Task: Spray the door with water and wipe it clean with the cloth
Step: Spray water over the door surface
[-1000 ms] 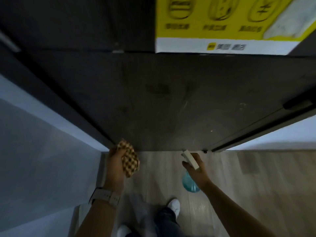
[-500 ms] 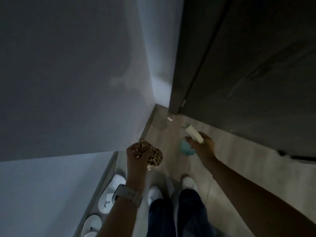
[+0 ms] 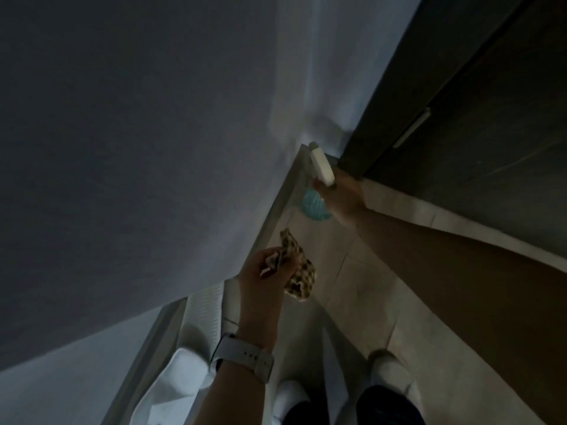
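Your left hand (image 3: 264, 271) grips the crumpled brown checked cloth (image 3: 299, 271); your right hand (image 3: 343, 197) clamps the teal white-headed spray bottle (image 3: 316, 197), left of the dark door (image 3: 491, 118).

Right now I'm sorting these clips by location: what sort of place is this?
Probably a home entryway or hallway: a dark door meets a pale wall at a corner, the floor is light tile or plank, and white slippers sit by the wall.
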The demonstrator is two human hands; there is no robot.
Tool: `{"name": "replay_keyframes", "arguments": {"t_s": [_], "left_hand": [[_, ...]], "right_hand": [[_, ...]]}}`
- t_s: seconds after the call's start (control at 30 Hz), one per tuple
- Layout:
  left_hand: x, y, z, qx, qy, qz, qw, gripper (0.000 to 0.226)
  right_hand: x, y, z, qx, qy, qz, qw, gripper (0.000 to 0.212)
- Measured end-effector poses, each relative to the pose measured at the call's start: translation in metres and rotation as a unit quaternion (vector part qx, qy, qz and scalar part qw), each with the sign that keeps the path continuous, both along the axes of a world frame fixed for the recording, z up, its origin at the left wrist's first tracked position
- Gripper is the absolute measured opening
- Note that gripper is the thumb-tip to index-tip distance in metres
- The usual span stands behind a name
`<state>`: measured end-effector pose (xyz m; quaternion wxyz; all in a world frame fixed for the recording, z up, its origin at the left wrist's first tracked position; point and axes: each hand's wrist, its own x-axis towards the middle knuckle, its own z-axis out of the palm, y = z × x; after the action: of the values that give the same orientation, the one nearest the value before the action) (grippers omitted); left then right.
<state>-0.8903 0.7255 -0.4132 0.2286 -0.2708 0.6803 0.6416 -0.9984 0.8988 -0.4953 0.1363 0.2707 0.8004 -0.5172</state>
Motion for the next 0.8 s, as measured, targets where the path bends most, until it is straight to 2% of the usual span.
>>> {"name": "replay_keyframes", "arguments": {"t_s": [0.1,0.23,0.3,0.37,0.4,0.57,0.63,0.73,0.8], "left_hand": [[-0.003,-0.002,-0.01,0.021,0.005,-0.007,1.0,0.011],[-0.005,-0.006,-0.009,0.025,0.001,-0.016,1.0,0.009],[-0.006,-0.004,0.003,0.029,-0.013,-0.025,0.999,0.016],[-0.005,0.001,0.027,0.03,-0.023,-0.015,0.999,0.014],[-0.005,0.003,0.043,0.034,-0.023,-0.013,0.999,0.012],[-0.007,0.023,0.172,0.124,-0.006,0.005,0.992,0.033],[-0.011,0.039,0.242,0.176,-0.005,-0.009,0.984,0.015],[-0.017,0.073,0.345,0.178,0.044,-0.058,0.981,0.019],[-0.018,0.097,0.413,0.17,0.088,-0.078,0.978,0.021]], "right_hand": [[-0.029,0.002,-0.006,0.012,0.035,0.011,0.999,0.024],[-0.054,0.007,-0.004,-0.02,0.02,-0.019,0.999,0.028],[-0.049,0.01,0.009,-0.027,-0.012,-0.019,0.999,0.044],[-0.029,0.016,0.036,-0.041,-0.032,-0.023,0.998,0.06],[-0.016,0.021,0.052,-0.052,-0.032,-0.034,0.998,0.059],[0.073,0.04,0.206,-0.133,-0.011,-0.121,0.984,0.027],[0.107,0.044,0.294,-0.197,-0.027,-0.156,0.968,0.026],[0.131,0.055,0.423,-0.293,-0.025,-0.22,0.93,0.035],[0.135,0.066,0.5,-0.296,0.033,-0.245,0.923,0.034]]}}
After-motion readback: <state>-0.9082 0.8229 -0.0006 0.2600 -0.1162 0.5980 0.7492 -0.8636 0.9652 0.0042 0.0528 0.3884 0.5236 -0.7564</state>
